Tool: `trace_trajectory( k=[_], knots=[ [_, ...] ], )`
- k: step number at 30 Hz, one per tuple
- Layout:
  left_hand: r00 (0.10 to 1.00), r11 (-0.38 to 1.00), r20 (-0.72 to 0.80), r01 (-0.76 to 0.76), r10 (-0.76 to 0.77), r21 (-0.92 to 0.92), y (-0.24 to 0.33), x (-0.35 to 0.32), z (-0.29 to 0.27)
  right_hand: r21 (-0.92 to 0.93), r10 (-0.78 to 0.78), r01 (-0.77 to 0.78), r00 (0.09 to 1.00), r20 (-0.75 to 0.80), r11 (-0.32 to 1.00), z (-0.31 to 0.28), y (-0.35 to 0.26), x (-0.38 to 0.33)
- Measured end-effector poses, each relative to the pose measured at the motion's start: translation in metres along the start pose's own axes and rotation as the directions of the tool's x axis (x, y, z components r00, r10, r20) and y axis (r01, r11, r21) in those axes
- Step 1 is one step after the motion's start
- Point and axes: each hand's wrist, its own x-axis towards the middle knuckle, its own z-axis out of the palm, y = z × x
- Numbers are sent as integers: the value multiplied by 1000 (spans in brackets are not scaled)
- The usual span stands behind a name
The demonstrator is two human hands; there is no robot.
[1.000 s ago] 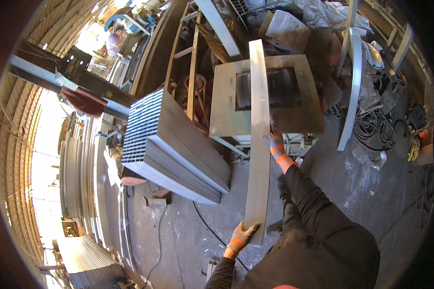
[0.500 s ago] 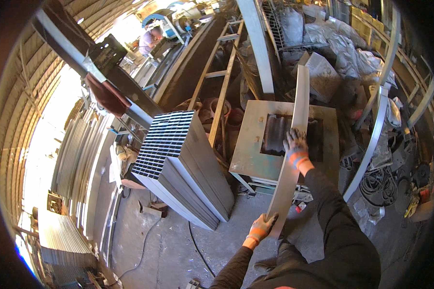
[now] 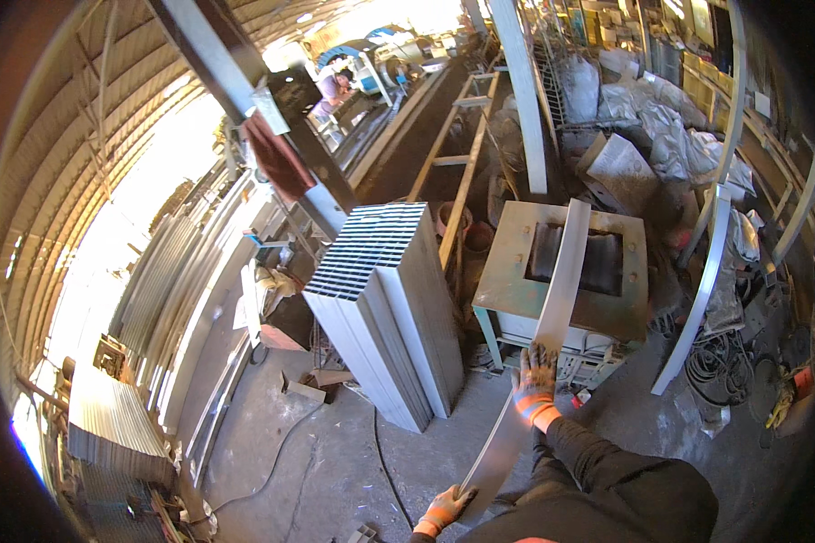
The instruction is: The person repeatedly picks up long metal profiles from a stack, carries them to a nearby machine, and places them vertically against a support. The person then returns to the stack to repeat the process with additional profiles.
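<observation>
I hold a long, flat grey metal strip (image 3: 552, 308) that runs from near my body up onto a green-grey machine table (image 3: 498, 290). Its far end lies beside the table's dark rectangular opening (image 3: 598, 258). My right hand (image 3: 536, 385), in a grey and orange glove, grips the strip just in front of the table's near edge. My left hand (image 3: 444, 511), gloved the same way, holds the strip's near end low at the bottom of the view.
A tall stack of grey metal profiles (image 3: 380, 308) stands left of the machine. Curved metal strips (image 3: 697, 299) lean at the right, above cables (image 3: 715, 362) on the floor. A ladder (image 3: 453, 163) lies behind. Another person (image 3: 340, 86) works far back. Sheet stacks (image 3: 109, 425) sit at the lower left.
My right hand has slid down the strip, from the table's edge to a spot in front of it. The strip's far end no longer reaches beyond the table. The view has tilted upward.
</observation>
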Motion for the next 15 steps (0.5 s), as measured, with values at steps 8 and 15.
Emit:
trace_trajectory(
  k=[8,15],
  knots=[
    [986,986,-66,-156,152,-61,-44,-182,-30,-12,-73,74,997,32,997,-36,-79,-138],
    [977,1000,-215,-4,5,7,-97,-253,-71,-13,-541,606,719,435,795,-88,-103,-152]
  ],
)
